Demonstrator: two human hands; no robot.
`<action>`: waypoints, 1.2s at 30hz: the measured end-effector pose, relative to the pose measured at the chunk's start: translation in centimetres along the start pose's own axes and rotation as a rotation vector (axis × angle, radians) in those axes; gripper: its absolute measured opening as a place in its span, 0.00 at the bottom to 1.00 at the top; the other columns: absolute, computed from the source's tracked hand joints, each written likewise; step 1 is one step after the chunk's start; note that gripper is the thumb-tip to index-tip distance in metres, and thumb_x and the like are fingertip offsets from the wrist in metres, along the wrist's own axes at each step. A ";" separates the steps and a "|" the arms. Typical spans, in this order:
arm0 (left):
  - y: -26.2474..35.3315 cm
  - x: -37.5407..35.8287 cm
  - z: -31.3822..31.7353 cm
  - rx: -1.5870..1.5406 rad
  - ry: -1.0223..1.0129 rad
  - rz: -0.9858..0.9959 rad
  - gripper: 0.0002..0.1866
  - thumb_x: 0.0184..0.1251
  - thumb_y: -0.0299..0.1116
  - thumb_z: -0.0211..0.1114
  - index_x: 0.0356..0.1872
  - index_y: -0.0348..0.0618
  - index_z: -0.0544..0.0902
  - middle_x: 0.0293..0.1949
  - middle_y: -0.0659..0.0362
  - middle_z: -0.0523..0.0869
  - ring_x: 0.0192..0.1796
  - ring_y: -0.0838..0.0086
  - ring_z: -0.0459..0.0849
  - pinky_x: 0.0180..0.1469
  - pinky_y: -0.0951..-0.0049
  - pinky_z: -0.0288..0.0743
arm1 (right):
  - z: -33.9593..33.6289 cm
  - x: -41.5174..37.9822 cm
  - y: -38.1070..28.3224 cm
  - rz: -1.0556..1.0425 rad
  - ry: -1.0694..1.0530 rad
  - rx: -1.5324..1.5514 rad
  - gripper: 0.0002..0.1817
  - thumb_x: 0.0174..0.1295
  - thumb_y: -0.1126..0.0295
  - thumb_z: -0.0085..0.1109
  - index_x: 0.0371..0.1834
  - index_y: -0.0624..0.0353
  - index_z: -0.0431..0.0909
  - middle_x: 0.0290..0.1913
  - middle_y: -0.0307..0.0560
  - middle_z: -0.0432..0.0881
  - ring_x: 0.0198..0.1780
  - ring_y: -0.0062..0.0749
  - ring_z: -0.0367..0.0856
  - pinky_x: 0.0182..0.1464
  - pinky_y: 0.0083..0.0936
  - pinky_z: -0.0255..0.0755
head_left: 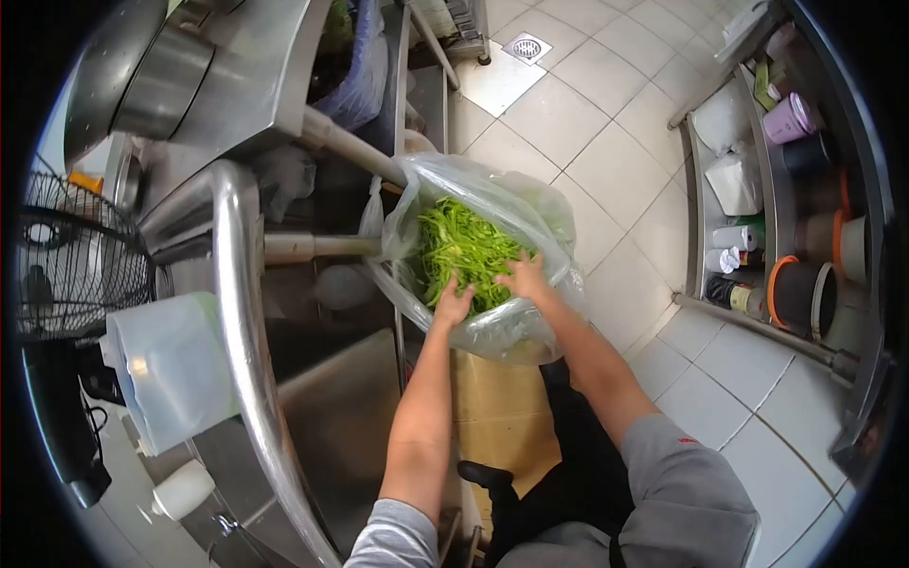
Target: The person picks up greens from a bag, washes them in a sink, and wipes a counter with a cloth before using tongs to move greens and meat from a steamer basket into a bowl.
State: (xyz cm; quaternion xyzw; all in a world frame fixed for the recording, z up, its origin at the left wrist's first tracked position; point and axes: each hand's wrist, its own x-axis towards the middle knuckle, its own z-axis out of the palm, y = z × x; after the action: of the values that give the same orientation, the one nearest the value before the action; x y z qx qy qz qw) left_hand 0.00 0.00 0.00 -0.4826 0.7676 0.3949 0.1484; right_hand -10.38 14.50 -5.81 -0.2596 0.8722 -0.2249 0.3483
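Chopped green vegetables (464,244) fill a large clear plastic bag (507,336) in the middle of the head view. The bag's mouth is spread wide, and its rim is folded outward. My left hand (454,305) rests at the near left edge of the greens, fingers stretched out. At the near right edge, my right hand (524,276) has its fingers spread over the greens. Both hands touch the greens; neither is wrapped round anything that I can see. What lies deeper in the bag is hidden.
A steel rail (237,275) and steel counter run along the left, with a white plastic container (175,369) and a black fan (80,251). At right, a shelf (772,208) holds several tubs and bottles. A drain (526,47) lies in the tiled floor.
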 end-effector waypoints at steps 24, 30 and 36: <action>-23.0 -58.2 -38.9 -1.091 0.966 0.583 0.07 0.45 0.15 0.58 0.19 0.39 0.72 0.25 0.61 0.76 0.31 0.81 0.75 0.35 0.79 0.69 | -3.9 -49.3 -59.0 -0.886 -0.561 0.387 0.12 0.61 0.70 0.47 0.22 0.65 0.72 0.22 0.38 0.69 0.25 0.18 0.65 0.28 0.15 0.59; -51.1 -65.1 -35.6 -1.234 1.082 -0.034 0.06 0.57 0.22 0.57 0.36 0.36 0.74 0.26 0.62 0.78 0.28 0.83 0.76 0.29 0.85 0.69 | 21.9 -49.4 -74.3 -1.313 -0.276 0.164 0.11 0.58 0.66 0.52 0.37 0.63 0.77 0.29 0.52 0.75 0.28 0.35 0.75 0.33 0.27 0.68; -61.6 -59.9 -34.4 -1.046 0.593 -0.191 0.14 0.63 0.37 0.55 0.29 0.34 0.77 0.22 0.62 0.79 0.28 0.80 0.78 0.30 0.79 0.70 | 35.4 -39.2 -78.9 -1.574 0.227 -0.419 0.30 0.50 0.77 0.48 0.60 0.65 0.56 0.62 0.59 0.58 0.60 0.51 0.60 0.58 0.38 0.60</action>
State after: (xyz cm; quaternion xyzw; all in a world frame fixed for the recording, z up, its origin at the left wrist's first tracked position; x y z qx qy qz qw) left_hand 87.50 -2.12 30.03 -0.6477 0.4337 0.5533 -0.2937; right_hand 63.03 -29.40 35.37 -0.8305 0.4889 -0.2607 -0.0571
